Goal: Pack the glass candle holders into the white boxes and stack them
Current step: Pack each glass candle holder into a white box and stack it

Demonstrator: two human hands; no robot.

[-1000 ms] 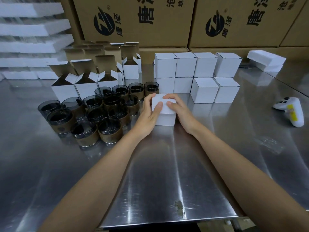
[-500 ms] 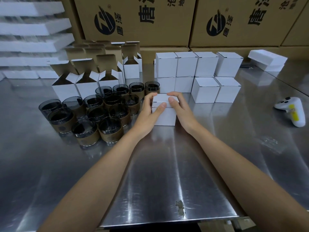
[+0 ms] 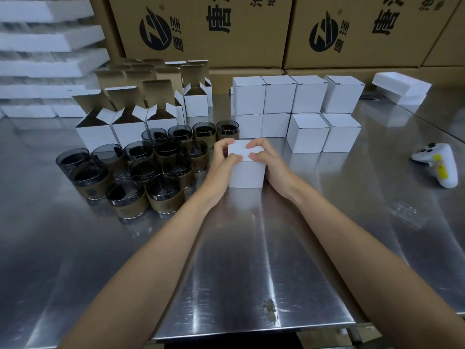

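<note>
A small white box [image 3: 246,173] stands on the steel table [image 3: 251,260] in front of me, its lid down. My left hand [image 3: 222,163] grips its left side with the thumb on the top. My right hand [image 3: 270,162] grips the right side, fingers curled over the lid. Left of the box stand several dark glass candle holders [image 3: 141,170] with brown sleeves. Behind them wait several open white boxes [image 3: 128,129] with flaps up. Closed white boxes [image 3: 297,112] are stacked two high at the back right.
Large brown cartons [image 3: 251,31] line the back. White foam trays [image 3: 47,41] are piled at the far left, and another white foam piece [image 3: 402,88] lies at the back right. A white controller [image 3: 437,162] lies on the table's right side.
Both hands have curled more tightly over the box's top, pressing the lid flat. The box stays in the same spot.
</note>
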